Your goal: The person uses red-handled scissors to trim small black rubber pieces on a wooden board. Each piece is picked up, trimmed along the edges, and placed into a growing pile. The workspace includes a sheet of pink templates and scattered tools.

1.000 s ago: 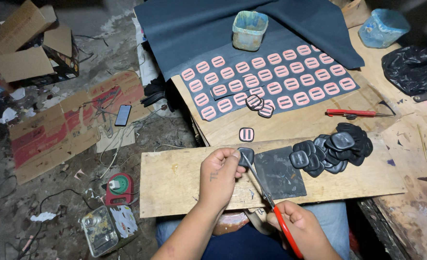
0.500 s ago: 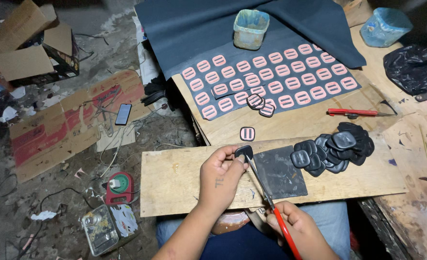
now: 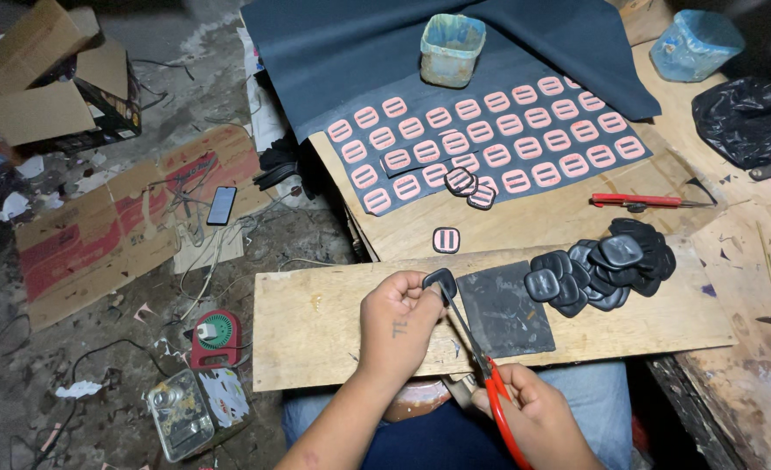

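Left hand (image 3: 396,320) has a pinched grip on a small dark piece (image 3: 439,280) over the wooden board (image 3: 316,326), right hand (image 3: 529,409) closed round the red-handled scissors (image 3: 481,365) trimming it, with the pile of dark pieces (image 3: 607,265) looking done and 1 half-cut.

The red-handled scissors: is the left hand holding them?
No, the right hand grips the red-handled scissors; the left hand holds a small dark piece.

Both forearms are bare, with no sleeves in view. The left hand (image 3: 397,320) bears a small dark mark on its back. Blue trousers cover the legs.
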Available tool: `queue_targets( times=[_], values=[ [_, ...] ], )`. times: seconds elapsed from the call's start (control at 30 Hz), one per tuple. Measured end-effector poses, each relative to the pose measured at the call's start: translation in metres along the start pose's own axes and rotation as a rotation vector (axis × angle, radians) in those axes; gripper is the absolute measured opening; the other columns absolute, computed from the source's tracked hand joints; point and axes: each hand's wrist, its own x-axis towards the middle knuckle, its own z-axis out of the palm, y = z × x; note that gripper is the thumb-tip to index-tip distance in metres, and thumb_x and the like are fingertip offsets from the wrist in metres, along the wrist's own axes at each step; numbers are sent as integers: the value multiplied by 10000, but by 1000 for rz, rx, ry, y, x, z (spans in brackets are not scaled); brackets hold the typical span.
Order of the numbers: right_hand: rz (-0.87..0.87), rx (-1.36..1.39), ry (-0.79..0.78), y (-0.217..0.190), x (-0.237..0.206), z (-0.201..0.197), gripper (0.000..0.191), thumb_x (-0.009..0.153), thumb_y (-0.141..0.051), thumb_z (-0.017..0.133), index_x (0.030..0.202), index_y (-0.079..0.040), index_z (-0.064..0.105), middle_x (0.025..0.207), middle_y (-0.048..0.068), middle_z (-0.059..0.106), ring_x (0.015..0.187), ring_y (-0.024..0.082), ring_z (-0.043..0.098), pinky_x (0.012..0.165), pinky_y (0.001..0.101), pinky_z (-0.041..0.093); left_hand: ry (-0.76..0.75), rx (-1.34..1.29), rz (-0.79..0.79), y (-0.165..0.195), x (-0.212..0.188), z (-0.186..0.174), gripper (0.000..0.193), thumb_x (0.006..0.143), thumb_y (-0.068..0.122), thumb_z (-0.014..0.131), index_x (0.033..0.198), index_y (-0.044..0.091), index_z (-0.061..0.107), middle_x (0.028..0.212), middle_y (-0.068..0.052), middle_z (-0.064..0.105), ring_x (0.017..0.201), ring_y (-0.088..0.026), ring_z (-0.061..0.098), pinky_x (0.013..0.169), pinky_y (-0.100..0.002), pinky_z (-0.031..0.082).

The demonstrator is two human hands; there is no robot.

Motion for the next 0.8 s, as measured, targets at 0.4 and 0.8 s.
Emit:
queue_targets(
  times=[0.4,0.8],
  values=[
    [13,-40,25,-4,0,-3,258,831,-112,786,1043,6,699,756,0,646,686,67,538,626,221,447,-30,-65,-13,-8,2,-1,115,920,44,662,980,-52,681,816,-54,713,705,-81,670,675,-220,545],
    [-6,-214,89,-4,-1,-8,210,824,-152,802,955,-16,709,695,17,633,639,73,523,576,244,446,-47,-17,-5,-10,-2,-4,137,923,50,653,1023,-36,688,768,-20,666,629,-47,565,567,-211,444]
  ],
)
